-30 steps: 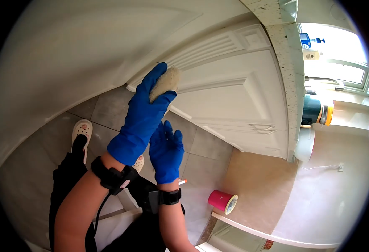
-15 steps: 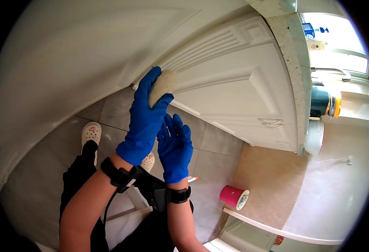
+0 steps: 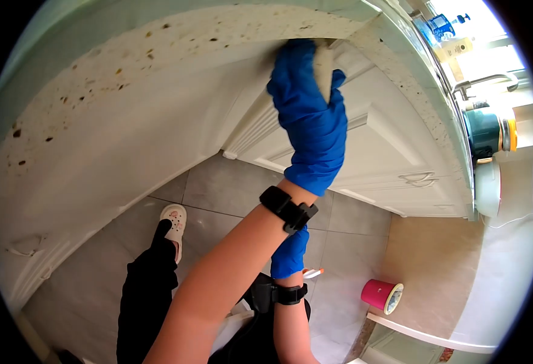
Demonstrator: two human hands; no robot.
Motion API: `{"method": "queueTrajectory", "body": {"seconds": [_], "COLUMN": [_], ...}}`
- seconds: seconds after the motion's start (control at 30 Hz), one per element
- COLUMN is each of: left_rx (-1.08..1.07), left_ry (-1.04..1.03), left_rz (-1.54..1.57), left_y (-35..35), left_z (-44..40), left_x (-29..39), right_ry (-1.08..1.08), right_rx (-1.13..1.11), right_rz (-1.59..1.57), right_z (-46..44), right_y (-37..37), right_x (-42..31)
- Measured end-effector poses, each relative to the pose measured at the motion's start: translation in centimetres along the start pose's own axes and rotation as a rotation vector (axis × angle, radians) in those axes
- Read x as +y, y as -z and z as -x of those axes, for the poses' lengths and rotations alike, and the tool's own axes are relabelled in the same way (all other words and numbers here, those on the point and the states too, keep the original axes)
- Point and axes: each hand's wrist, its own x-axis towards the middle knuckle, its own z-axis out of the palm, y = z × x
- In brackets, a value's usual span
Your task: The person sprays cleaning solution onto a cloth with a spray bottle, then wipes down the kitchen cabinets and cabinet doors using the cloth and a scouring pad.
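Observation:
My left hand [image 3: 309, 115], in a blue rubber glove, is raised to the underside of the speckled countertop edge [image 3: 175, 45], near the inner corner of the white cabinets. Its fingers and thumb are closed round a pale sponge [image 3: 323, 71]. The sponge faces the top of the cabinet front; whether it touches there is hidden by the glove. Lower down, my right hand [image 3: 289, 255], also gloved in blue, sits behind my left forearm and wrist strap. Only the glove's cuff and back part show; its fingers are hidden.
White cabinet doors [image 3: 388, 139] run along both sides of the corner. A pink bin [image 3: 382, 295] stands on the grey tiled floor [image 3: 218, 182]. A tap [image 3: 491, 79], a blue pump bottle [image 3: 441, 27] and a teal container [image 3: 484, 130] are up at the counter.
My left hand has risen with the sponge from the lower cabinet corner to beneath the countertop. My right hand has become mostly covered by the left arm. The view has shifted.

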Motion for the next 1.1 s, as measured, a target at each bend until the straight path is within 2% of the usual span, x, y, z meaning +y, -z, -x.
{"method": "queueTrajectory", "body": {"seconds": [0.13, 0.2, 0.27, 0.4, 0.43, 0.47, 0.5, 0.53, 0.6, 0.63, 0.67, 0.73, 0.8, 0.87, 0.9, 0.97, 1.0, 1.07, 1.1], "left_rx": [-0.141, -0.181, -0.24, -0.303, -0.306, -0.391, -0.477, -0.479, -0.248, -0.346, -0.347, -0.421, -0.416, -0.431, -0.429, -0.303, -0.283, -0.386, -0.359], "left_ry": [-0.042, -0.018, -0.001, 0.14, 0.141, 0.055, -0.027, -0.017, -0.236, -0.14, -0.143, 0.002, 0.004, 0.094, 0.09, -0.031, -0.081, 0.009, -0.018], "left_rz": [-0.065, -0.126, -0.107, -0.028, -0.028, 0.041, 0.108, 0.099, -0.161, -0.175, -0.172, -0.237, -0.241, -0.119, -0.119, 0.101, 0.05, -0.027, -0.058], "left_y": [-0.4, 0.2, 0.4, 0.3, 0.5, 0.9, 1.2, 1.2, 0.5, 1.2, 1.7, 2.4, 2.5, 2.4, 2.1, 0.9, 0.6, 0.8, 1.0], "left_z": [-0.1, 0.0, -0.6, -1.8, -2.2, -2.7, -2.8, -2.3, -1.6, -1.2, -0.9, -0.3, -0.2, -0.7, -1.2, -1.6, -2.2, -2.1, -1.4], "left_x": [-0.2, -0.1, -0.3, 0.8, 0.8, 0.6, 0.3, -0.2, -1.0, -1.2, -1.5, -2.0, -2.3, -2.2, -2.0, -1.4, 0.0, 0.0, -0.6], "right_ry": [-0.037, 0.074, 0.041, 0.036, 0.046, 0.056, -0.011, -0.022, -0.018, -0.022, -0.019, -0.049, -0.044, -0.035, 0.005, 0.083, 0.08, -0.111, -0.026], "right_rx": [-0.079, -0.103, -0.049, -0.139, -0.211, -0.281, -0.063, -0.056, -0.161, -0.131, -0.131, -0.108, -0.113, -0.13, -0.117, -0.079, -0.073, -0.033, -0.099], "right_rz": [-0.177, -0.094, -0.035, -0.095, -0.059, -0.021, -0.017, -0.014, 0.231, 0.229, 0.226, 0.34, 0.338, 0.328, 0.371, 0.492, 0.495, 0.496, 0.446], "right_z": [-1.1, -1.3, -1.1, 0.1, 0.4, 0.8, 1.8, 2.3, 2.4, 2.4, 2.4, 2.1, 2.1, 1.9, 1.9, 2.2, 2.3, 3.0, 3.0], "right_y": [1.3, 1.6, 1.3, 0.9, 0.7, 0.4, -1.0, -1.1, -1.4, -1.1, -1.3, -1.5, -1.4, -1.3, -1.2, -1.2, -1.3, -1.3, -1.5], "right_x": [0.4, 0.5, 0.1, -0.3, -0.4, -0.6, -1.0, -1.1, -1.3, -0.7, -0.6, -0.6, -0.3, 0.5, 0.9, 1.5, 1.3, 0.8, 0.6]}}
